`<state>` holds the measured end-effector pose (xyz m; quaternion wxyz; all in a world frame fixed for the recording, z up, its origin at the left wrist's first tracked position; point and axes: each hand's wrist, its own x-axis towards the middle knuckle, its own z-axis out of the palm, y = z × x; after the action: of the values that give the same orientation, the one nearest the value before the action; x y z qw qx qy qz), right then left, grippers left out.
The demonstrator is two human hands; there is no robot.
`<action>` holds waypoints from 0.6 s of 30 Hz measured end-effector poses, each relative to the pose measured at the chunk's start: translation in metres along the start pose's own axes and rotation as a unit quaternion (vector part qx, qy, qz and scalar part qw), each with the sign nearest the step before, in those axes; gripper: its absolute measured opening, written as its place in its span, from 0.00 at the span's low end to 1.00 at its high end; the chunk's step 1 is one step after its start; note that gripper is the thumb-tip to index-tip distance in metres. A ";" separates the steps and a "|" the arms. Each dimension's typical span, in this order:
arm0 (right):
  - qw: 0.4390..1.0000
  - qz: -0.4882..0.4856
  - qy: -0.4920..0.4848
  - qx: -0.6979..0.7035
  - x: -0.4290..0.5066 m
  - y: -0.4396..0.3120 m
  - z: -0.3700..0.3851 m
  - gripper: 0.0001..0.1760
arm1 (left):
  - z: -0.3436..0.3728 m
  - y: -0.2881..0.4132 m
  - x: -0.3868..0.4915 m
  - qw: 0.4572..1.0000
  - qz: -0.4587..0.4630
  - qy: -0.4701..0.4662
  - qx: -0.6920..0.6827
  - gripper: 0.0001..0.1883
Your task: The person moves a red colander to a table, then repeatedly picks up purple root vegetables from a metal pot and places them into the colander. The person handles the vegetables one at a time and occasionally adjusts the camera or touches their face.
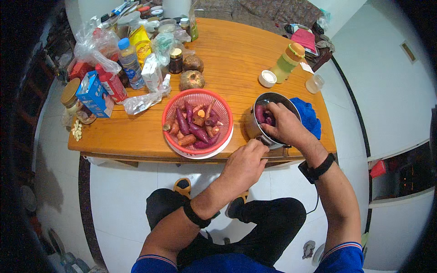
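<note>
A stainless steel pot (251, 123) stands near the table's front edge on the right. My right hand (285, 124) reaches over its rim, with thumb and fingers around a purple sweet potato (260, 113) inside. More purple pieces show beside those fingers; the rest of the pot's inside is hidden by the hand. My left hand (246, 162) is curled at the pot's front, closed around its dark handle (265, 140), which is mostly covered. To the left, a red plastic basket (165, 128) holds purple sweet potatoes (199, 132) and orange-brown roots (186, 140).
A white plate (196, 156) lies under the basket. Behind the pot are a blue cloth (309, 116), a white lid (267, 78), a green bottle (286, 63) and a small jar (314, 84). Bottles, boxes, bags and two round brown fruits (192, 80) crowd the left side; peeled garlic cloves (77, 130) lie front left.
</note>
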<state>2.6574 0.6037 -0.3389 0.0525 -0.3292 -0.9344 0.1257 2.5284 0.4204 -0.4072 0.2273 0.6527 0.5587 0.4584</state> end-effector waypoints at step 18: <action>0.996 0.043 -0.076 -0.018 -0.003 -0.004 -0.005 0.56 | -0.001 0.000 -0.001 1.000 0.019 0.011 -0.007 0.17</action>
<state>2.6583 0.5997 -0.3331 -0.0304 -0.3593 -0.9228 0.1358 2.5270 0.4189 -0.4073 0.2168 0.6564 0.5454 0.4740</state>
